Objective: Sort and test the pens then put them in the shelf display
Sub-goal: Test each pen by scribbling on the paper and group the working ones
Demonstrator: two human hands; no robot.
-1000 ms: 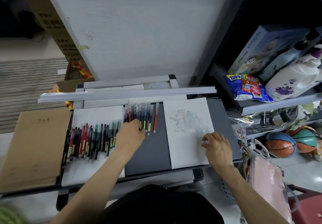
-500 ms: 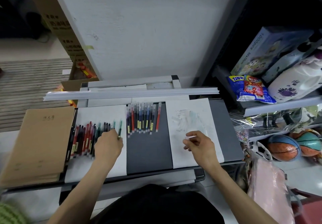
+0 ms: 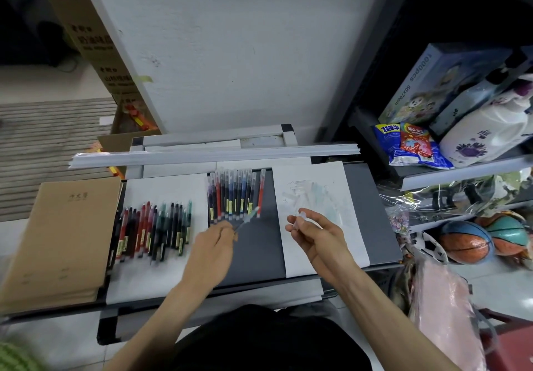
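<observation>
My left hand [image 3: 212, 248] grips a green pen [image 3: 248, 217] that points up and right over the dark grey tabletop [image 3: 256, 255]. My right hand [image 3: 313, 233] pinches a small clear pen cap [image 3: 301, 216] above the scribbled white test sheet [image 3: 317, 197]. A loose group of red, black and green pens [image 3: 153, 232] lies on white paper at the left. A tidy row of capped pens [image 3: 235, 193] lies at the back of the grey surface.
A brown cardboard folder [image 3: 60, 241] lies at the far left. A long white strip [image 3: 213, 154] runs along the back edge. Shelves [image 3: 461, 173] at the right hold snack bags, a puzzle box and basketballs. Cardboard boxes [image 3: 89, 42] stand behind at the left.
My left hand went from the tidy row to the loose pens, took a green pen and carried it right. My right hand lifted off the test sheet, now pinching a cap.
</observation>
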